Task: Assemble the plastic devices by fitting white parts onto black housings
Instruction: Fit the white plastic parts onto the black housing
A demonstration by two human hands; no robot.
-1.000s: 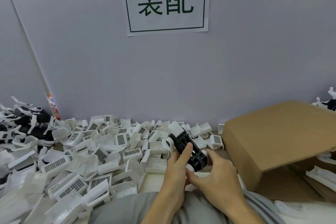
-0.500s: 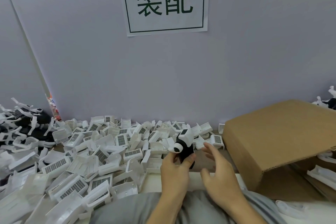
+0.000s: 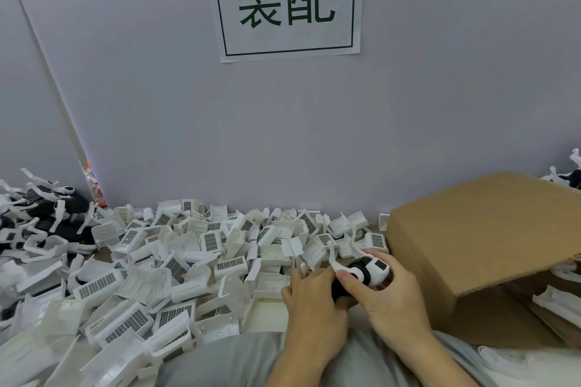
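The cardboard box (image 3: 484,239) sits at right, the heap of white parts (image 3: 176,261) at left; between them both hands grip one device; its black housing (image 3: 341,287) runs lengthwise leftward-down into the left hand (image 3: 311,302); the right hand (image 3: 386,292) pinches its white cap (image 3: 374,270).

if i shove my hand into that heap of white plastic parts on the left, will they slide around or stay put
The white plastic parts would probably scatter: they lie loose at all angles, stacked on each other. They look like thin hollow shells, so likely light and stiff, not floppy. Smooth plastic may slide easily, and the open edges could snag on each other.
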